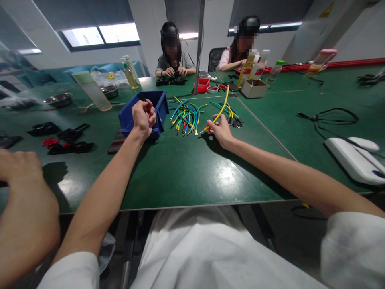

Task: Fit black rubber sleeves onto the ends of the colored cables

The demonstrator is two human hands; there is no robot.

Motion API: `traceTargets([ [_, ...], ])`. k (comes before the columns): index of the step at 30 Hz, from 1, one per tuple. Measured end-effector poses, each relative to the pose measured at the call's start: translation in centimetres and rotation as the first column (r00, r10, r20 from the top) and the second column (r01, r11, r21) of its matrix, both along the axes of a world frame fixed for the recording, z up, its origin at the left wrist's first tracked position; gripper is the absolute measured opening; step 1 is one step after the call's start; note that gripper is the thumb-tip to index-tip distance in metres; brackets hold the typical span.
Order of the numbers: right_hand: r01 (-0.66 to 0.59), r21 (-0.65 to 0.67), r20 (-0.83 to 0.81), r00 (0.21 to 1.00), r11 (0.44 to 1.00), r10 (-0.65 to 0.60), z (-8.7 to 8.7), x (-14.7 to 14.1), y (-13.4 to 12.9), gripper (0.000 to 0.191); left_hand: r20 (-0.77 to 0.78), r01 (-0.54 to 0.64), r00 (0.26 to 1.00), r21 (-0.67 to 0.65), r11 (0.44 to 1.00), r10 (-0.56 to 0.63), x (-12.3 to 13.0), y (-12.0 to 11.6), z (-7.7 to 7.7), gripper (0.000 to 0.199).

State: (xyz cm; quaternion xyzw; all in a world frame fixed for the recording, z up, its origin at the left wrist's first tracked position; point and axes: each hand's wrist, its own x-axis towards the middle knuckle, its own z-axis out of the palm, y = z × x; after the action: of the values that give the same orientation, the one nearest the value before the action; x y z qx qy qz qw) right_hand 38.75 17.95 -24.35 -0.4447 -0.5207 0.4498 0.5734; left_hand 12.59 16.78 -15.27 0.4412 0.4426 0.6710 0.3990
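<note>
My right hand (pixel 221 131) pinches a yellow wire (pixel 225 102) near its lower end, where a metal tip shows. The wire curves up and away from the fingers. Over the blue plastic bin (pixel 128 120) is my left hand (pixel 142 116), its fingers curled closed. A small black piece (pixel 141 96) sticks out at its fingertips; its kind is too small to tell. Between the hands lies a bunch of blue, green, yellow and red wires (pixel 187 114) with metal ring terminals. Beyond my right hand lies a smaller group of wires (pixel 234 114) with black ends.
Another person's arm (pixel 27 216) reaches in at the left, near black and red parts (pixel 69 140). Two people sit across the green table (pixel 180 176). A cardboard box (pixel 254 88), a red bin (pixel 202 85) and bottles stand further back. A white device (pixel 355 160) with cables lies right.
</note>
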Motion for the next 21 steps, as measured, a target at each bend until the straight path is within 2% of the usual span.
traceTargets([
  [5,-0.007,0.01,-0.008,1.0,1.0,0.007,-0.1,0.1,0.1,0.039,-0.137,0.065,0.989,0.021,0.998,-0.062,1.1,-0.3,-0.9,0.042],
  [9,-0.003,-0.004,-0.017,1.0,1.0,0.003,-0.1,0.1,0.0,0.041,-0.304,0.06,0.952,0.032,0.998,-0.047,1.8,-0.1,-2.1,0.058],
  [17,-0.046,0.0,-0.027,0.999,0.999,0.046,0.1,0.0,-0.2,0.037,-0.421,0.134,0.903,0.078,0.988,-0.089,2.8,0.1,-3.9,0.05],
  [21,-0.058,-0.009,-0.041,0.998,0.998,0.058,0.2,0.0,-0.3,0.034,-0.475,0.185,0.871,0.073,0.98,-0.13,3.1,0.3,-4.8,0.053],
])
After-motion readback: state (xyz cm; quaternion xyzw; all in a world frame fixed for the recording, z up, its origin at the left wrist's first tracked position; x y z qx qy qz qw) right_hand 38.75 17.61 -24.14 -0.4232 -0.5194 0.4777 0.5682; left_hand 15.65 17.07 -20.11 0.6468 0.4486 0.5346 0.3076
